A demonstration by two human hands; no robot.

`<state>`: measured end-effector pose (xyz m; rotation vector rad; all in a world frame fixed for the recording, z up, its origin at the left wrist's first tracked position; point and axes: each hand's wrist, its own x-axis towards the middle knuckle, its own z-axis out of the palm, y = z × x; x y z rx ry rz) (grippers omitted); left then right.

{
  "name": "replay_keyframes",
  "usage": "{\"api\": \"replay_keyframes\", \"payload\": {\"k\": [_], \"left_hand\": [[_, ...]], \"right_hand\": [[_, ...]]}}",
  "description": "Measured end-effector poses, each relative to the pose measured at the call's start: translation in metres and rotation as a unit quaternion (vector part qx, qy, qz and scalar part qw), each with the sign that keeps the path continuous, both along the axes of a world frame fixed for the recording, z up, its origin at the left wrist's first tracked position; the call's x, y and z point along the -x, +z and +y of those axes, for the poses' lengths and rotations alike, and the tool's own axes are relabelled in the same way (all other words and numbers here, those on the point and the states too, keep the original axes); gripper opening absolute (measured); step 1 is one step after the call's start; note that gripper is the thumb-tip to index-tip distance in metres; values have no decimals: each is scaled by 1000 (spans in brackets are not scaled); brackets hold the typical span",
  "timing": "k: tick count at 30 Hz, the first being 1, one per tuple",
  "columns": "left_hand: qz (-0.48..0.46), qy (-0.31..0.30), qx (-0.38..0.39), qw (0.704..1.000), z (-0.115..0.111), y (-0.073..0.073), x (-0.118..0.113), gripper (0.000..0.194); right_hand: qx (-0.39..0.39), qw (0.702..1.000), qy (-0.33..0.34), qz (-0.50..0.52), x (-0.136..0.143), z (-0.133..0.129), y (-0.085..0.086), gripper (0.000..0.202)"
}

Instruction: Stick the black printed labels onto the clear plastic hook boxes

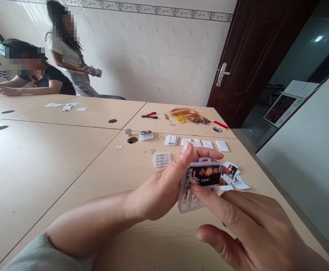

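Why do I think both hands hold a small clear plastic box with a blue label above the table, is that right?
Not quite: the label is black with red and yellow print, not blue. The head view shows it. Both the left hand and right hand do hold the small clear plastic box above the table.

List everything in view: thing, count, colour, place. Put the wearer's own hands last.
clear plastic box: one, clear with a black and red label, held between both hands
label cards: small pile, black and white, on the table right of the box
white cards: a row, number hard to tell, beyond the box
small clear boxes: two, clear, mid table
pliers: one, red handles, far table
wire bundle: one, copper and yellow, far table
table: light wood
door: one, dark brown, open
people: two, far left
left hand: holds the box
right hand: fingers on the box
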<state>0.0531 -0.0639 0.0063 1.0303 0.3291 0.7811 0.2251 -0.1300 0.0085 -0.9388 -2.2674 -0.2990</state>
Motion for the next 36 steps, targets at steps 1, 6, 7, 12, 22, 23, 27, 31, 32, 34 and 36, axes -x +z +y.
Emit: {"api": "replay_keyframes", "payload": {"k": [1,6,7,12,22,23,27,31,32,34,36], "left_hand": [[4,2,-1,1000,0,0,0,55],[17,6,1,1000,0,2,-1,53],[8,2,10,1000,0,2,-2,53],[-27,-20,57,998,2,5,-4,53],[-60,-68,82,993,11,2,-1,58],[-65,-76,82,992,11,2,0,58],[-54,-80,112,989,14,1,0,61],[-32,-80,143,986,23,-11,-14,60],[-8,-71,149,986,27,-16,-19,58],[71,-26,155,985,35,-30,-25,56],[127,7,154,980,40,-46,-24,56]], "right_hand": [[-4,1000,1,-2,0,1,-1,36],[12,1000,9,-15,-2,1,-3,37],[7,1000,6,-12,-3,0,-2,37],[-41,999,-14,7,-5,0,5,33],[-80,993,-81,9,-13,6,8,31],[-70,994,-84,8,-13,6,7,31],[-24,995,-93,1,-16,4,5,31],[32,988,-139,59,-29,7,4,32],[36,986,-149,72,-35,9,1,32],[55,986,-142,72,-45,16,-10,30],[126,985,-106,55,-52,20,-31,30]]}}
